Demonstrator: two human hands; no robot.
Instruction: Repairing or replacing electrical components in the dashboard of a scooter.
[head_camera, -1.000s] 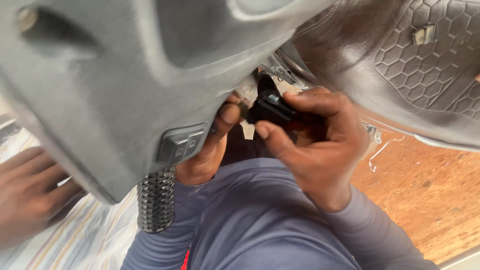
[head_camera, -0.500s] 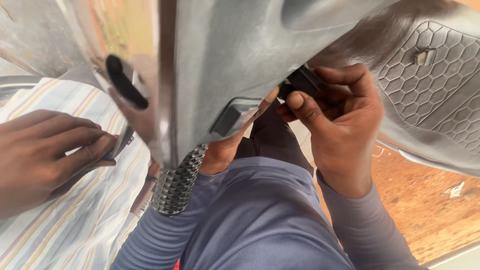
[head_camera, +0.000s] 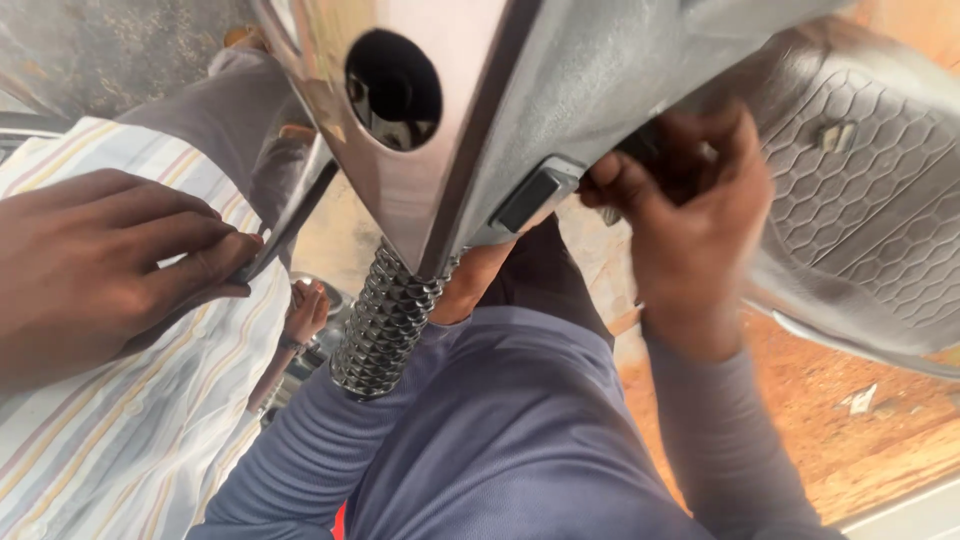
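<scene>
A grey plastic body panel (head_camera: 600, 70) with a round hole (head_camera: 393, 88) and a black rectangular insert (head_camera: 527, 198) hangs close above me. My right hand (head_camera: 690, 200), blurred, is curled around a small black part (head_camera: 640, 148) at the panel's rear edge. Only the heel of my left hand (head_camera: 468, 285) shows under the panel; its fingers are hidden behind it. Both of my arms are in grey-blue sleeves.
A co-worker's hand (head_camera: 110, 260) presses on the panel's left edge, over a striped shirt (head_camera: 130, 440). A ribbed black hand grip (head_camera: 385, 320) hangs below the panel. At the right is a grey hexagon-patterned cover (head_camera: 860, 200), with an orange-brown floor (head_camera: 850, 430) below.
The view has swung so that the round hole and the co-worker's hand now show fully. My right hand has risen along the panel edge, still closed around the black part.
</scene>
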